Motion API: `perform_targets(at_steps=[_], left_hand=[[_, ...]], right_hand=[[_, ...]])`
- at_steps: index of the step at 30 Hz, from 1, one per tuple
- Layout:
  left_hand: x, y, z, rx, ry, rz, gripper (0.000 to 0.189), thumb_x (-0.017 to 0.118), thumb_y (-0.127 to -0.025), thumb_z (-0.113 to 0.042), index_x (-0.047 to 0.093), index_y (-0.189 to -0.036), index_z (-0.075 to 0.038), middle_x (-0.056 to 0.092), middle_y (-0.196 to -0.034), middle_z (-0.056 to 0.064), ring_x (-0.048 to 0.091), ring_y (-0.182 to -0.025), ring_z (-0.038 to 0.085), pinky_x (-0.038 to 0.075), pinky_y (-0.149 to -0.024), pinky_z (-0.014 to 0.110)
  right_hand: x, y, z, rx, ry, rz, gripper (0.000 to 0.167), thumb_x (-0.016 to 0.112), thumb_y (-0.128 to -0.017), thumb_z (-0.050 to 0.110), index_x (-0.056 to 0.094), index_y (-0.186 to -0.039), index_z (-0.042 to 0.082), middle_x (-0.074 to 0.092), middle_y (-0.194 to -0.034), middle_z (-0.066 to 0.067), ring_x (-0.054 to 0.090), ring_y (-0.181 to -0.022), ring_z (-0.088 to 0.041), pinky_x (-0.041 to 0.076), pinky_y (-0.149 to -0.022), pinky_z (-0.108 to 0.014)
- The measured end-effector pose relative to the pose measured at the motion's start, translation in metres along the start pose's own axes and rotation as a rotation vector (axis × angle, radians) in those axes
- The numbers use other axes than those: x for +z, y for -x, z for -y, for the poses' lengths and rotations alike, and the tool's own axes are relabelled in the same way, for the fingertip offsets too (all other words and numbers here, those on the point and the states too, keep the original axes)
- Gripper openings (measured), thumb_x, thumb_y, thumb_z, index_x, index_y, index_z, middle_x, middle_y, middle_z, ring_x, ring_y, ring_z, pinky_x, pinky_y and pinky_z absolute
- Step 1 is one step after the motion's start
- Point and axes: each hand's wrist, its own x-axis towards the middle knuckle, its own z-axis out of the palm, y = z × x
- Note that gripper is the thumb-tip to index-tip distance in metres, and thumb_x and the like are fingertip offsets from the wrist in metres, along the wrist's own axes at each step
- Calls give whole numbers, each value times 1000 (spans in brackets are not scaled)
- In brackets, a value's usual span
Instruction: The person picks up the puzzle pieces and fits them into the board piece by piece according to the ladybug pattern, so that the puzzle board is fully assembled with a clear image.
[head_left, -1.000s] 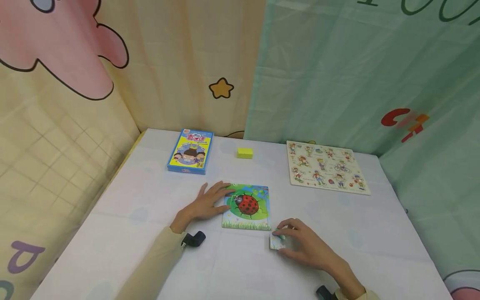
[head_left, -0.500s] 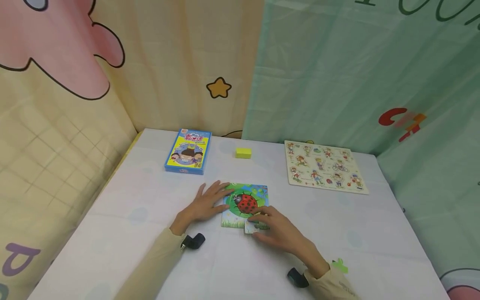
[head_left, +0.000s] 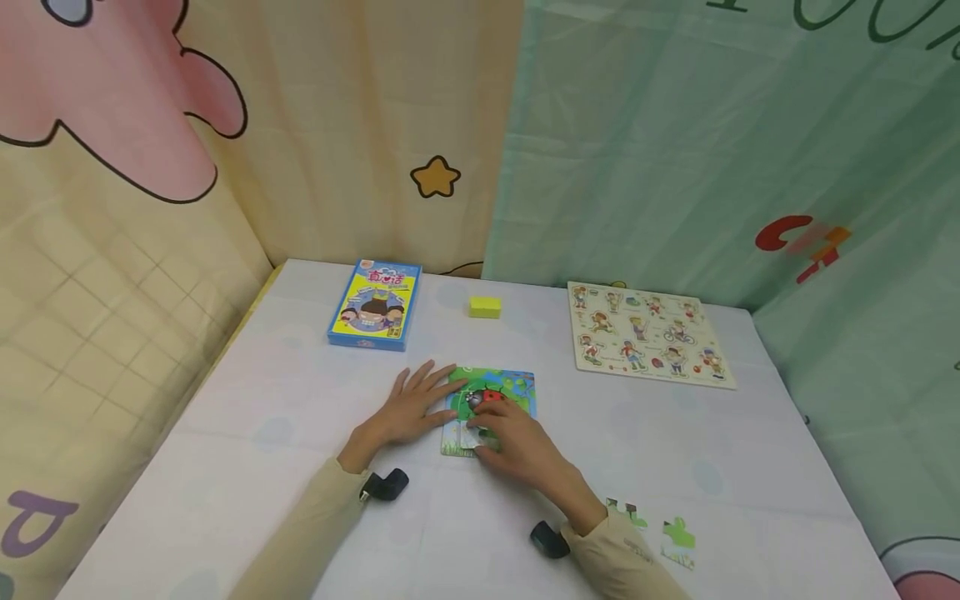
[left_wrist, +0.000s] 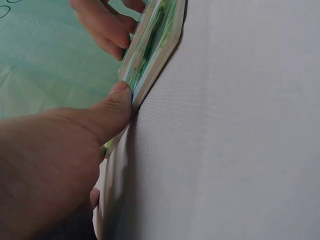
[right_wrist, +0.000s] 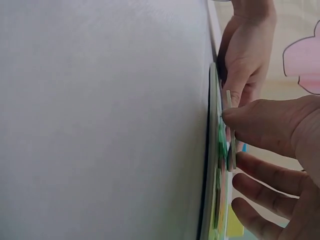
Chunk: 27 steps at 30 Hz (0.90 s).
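A ladybug jigsaw puzzle (head_left: 523, 383) in a thin square tray lies mid-table. My left hand (head_left: 405, 412) rests along its left side, fingers spread straight over the upper left corner; the left wrist view shows the thumb (left_wrist: 117, 105) against the tray's edge. Over the lower part of the picture, my right hand (head_left: 521, 442) pinches a pale puzzle piece (head_left: 469, 437) between thumb and fingers. Edge-on in the right wrist view, that puzzle piece (right_wrist: 231, 135) stands just off the tray's surface. The right hand covers much of the ladybug and the lower right of the tray.
Two loose puzzle pieces, one green and white (head_left: 678, 540) and one partly behind the right sleeve (head_left: 628, 510), lie at the front right. Farther back are a blue and yellow box (head_left: 377, 304), a yellow block (head_left: 484, 307) and a board of printed figures (head_left: 648, 333). Curtains hang behind the table.
My right hand has carried the pinched piece leftward from beside the tray to above its lower left part. Loose pieces under the right arm have come into view. The left hand stays put.
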Motion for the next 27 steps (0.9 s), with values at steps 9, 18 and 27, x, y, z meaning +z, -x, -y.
perform_targets(at_steps=[9, 18, 27], left_hand=[[-1, 1, 1, 7, -14, 3, 56, 52, -104, -39, 40, -155, -21, 24, -166, 8, 9, -154, 43, 3, -119, 70], [-2, 0, -1, 7, -11, 27, 66, 58, -99, -46, 37, -156, -23, 22, -167, 7, 6, -155, 42, 1, -120, 69], [0, 0, 0, 6, -16, 32, 68, 60, -98, -48, 36, -157, -23, 21, -168, 6, 5, -155, 41, 1, -120, 69]], right_hand=[[8, -9, 3, 8, 40, 10, 25, 77, -87, 18, 76, -111, 11, 68, -118, -4, 61, -114, -21, 53, -100, -37], [5, -8, 5, 29, 50, 44, 26, 77, -88, 18, 76, -113, 9, 68, -115, -3, 61, -111, -19, 54, -97, -35], [3, -8, 8, 29, 58, 62, 27, 78, -88, 17, 75, -114, 10, 68, -118, -3, 61, -115, -21, 53, -99, -37]])
